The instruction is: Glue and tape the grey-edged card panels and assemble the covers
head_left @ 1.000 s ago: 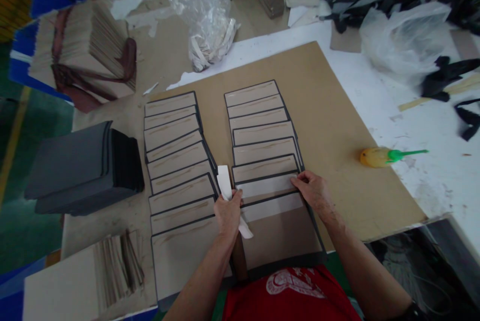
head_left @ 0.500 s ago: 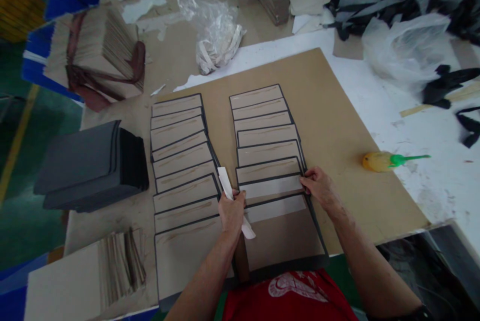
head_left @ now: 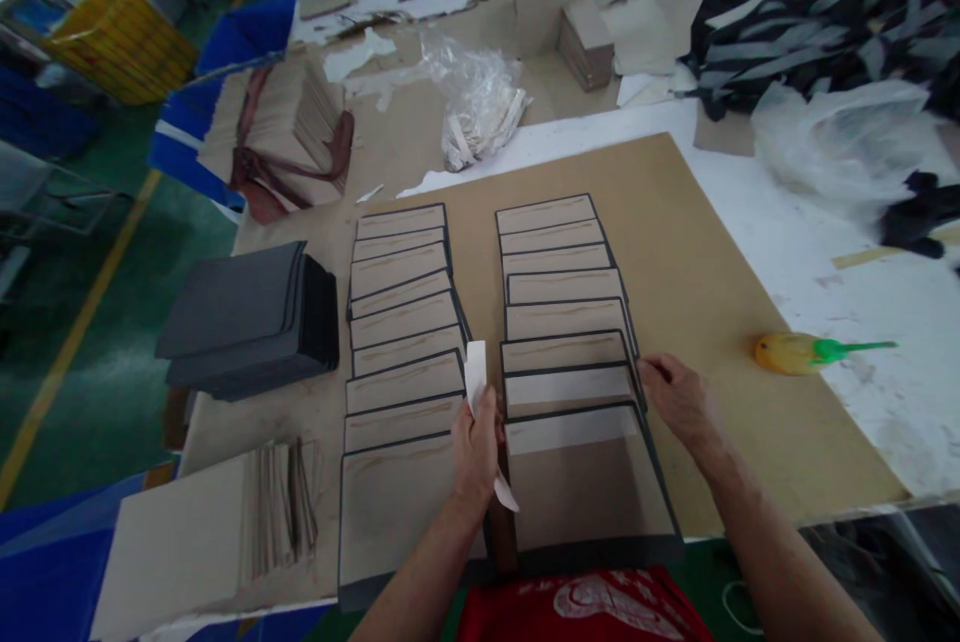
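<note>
Left grip (head_left: 474, 447), six o'clock: white strip stock (head_left: 475, 372) clasped. Right grip (head_left: 679, 407), four o'clock: we cannot tell. Strip-laying on panels (head_left: 589, 487) seems underway, next needing straight alignment.

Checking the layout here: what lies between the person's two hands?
In the head view, part of the right column of dark-edged panels lies between the left hand and right hand; its two nearest panels bear pale strips.

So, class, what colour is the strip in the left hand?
The strip is white, best seen in the head view.
</note>
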{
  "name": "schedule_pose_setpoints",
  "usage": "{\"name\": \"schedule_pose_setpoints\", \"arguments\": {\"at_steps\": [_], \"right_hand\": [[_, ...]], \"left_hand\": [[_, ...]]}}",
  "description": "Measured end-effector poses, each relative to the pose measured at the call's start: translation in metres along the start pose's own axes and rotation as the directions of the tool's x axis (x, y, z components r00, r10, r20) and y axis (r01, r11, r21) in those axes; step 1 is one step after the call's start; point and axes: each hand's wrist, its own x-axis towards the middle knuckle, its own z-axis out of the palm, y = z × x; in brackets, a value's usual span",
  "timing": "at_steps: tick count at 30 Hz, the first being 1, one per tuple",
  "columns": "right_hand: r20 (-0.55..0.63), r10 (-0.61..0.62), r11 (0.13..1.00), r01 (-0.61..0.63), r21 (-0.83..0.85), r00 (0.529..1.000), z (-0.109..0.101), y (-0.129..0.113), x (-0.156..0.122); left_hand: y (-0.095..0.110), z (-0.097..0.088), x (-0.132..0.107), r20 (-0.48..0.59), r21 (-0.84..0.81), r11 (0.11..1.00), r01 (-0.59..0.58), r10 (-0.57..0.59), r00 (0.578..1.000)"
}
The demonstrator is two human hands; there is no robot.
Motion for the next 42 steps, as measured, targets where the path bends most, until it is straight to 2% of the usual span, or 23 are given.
{"name": "schedule_pose_setpoints", "arguments": {"at_steps": [3, 6, 9, 12, 15, 19, 22, 26, 29, 31, 33, 37, 42], "right_hand": [[0.198, -0.076, 0.972, 0.029, 0.232, 0.977, 0.006, -0.034, -0.02], [0.307, -0.204, 0.912, 0.067, 0.405, 0.93, 0.023, -0.069, -0.033], [0.315, -0.294, 0.865, 0.111, 0.49, 0.903, 0.039, -0.086, -0.034], [0.386, -0.295, 0.861, 0.068, 0.505, 0.874, 0.049, -0.088, -0.029], [0.436, -0.254, 0.875, 0.013, 0.483, 0.864, 0.051, -0.085, -0.027], [0.414, -0.201, 0.871, -0.032, 0.491, 0.888, 0.049, -0.078, -0.026], [0.376, -0.184, 0.858, -0.038, 0.512, 0.908, 0.047, -0.071, -0.021], [0.284, -0.188, 0.825, -0.006, 0.566, 0.94, 0.039, -0.057, -0.009], [0.216, -0.071, 0.809, -0.071, 0.583, 0.974, 0.027, -0.043, -0.001], [0.234, 0.025, 0.809, -0.157, 0.566, 0.972, 0.018, -0.033, 0.002], [0.254, 0.063, 0.814, -0.197, 0.547, 0.965, 0.011, -0.023, 0.005], [0.196, 0.051, 0.824, -0.152, 0.546, 0.979, 0.011, -0.003, 0.011], [0.022, -0.03, 0.897, 0.017, 0.442, 0.999, 0.03, 0.021, 0.024]], "left_hand": [[0.007, -0.004, -0.016, 0.212, -0.177, 0.972, 0.151, -0.112, 0.971], [0.009, 0.0, -0.025, 0.324, -0.213, 0.941, 0.263, -0.186, 0.927], [0.006, 0.005, -0.031, 0.378, -0.194, 0.949, 0.247, -0.16, 0.912], [0.001, 0.009, -0.034, 0.389, -0.17, 0.961, 0.217, -0.137, 0.911], [-0.002, 0.013, -0.034, 0.368, -0.172, 0.954, 0.246, -0.169, 0.914], [0.0, 0.015, -0.03, 0.347, -0.214, 0.925, 0.314, -0.228, 0.91], [0.003, 0.014, -0.025, 0.317, -0.248, 0.907, 0.339, -0.254, 0.914], [0.006, 0.007, -0.014, 0.279, -0.272, 0.909, 0.315, -0.238, 0.93], [0.009, 0.002, -0.005, 0.253, -0.287, 0.908, 0.304, -0.234, 0.939], [0.011, 0.0, 0.001, 0.226, -0.289, 0.914, 0.285, -0.224, 0.948], [0.012, 0.0, 0.006, 0.203, -0.29, 0.919, 0.266, -0.212, 0.956], [0.016, 0.009, 0.016, 0.136, -0.242, 0.952, 0.187, -0.157, 0.978], [0.018, 0.023, 0.031, 0.021, 0.005, 1.0, 0.021, -0.021, 1.0]]}}
